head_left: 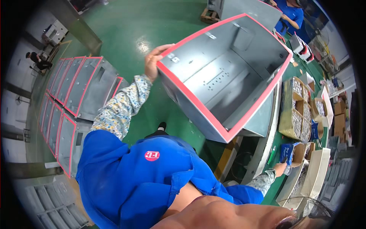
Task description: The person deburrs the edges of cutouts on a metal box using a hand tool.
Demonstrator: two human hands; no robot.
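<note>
A large grey sheet-metal cabinet box (198, 110) with pink-red edging round its open face is tilted over the front edge of the workbench. My left hand (153, 61) grips its left corner, fingers curled over the edged rim. Holes and small brackets show inside the box. Low on the right, my right hand (280, 168) is at the lower edge of a blue printed packet (288, 153), beside open cartons of small parts. Its fingers look drawn together; whatever they hold is too small to make out.
A divided bin (286, 128) of small metal parts and a long white carton (318, 171) stand on the green bench. Rows of similar edged boxes (85, 89) fill the floor at left. Another person in blue (291, 15) works at the far right; someone else sits far left.
</note>
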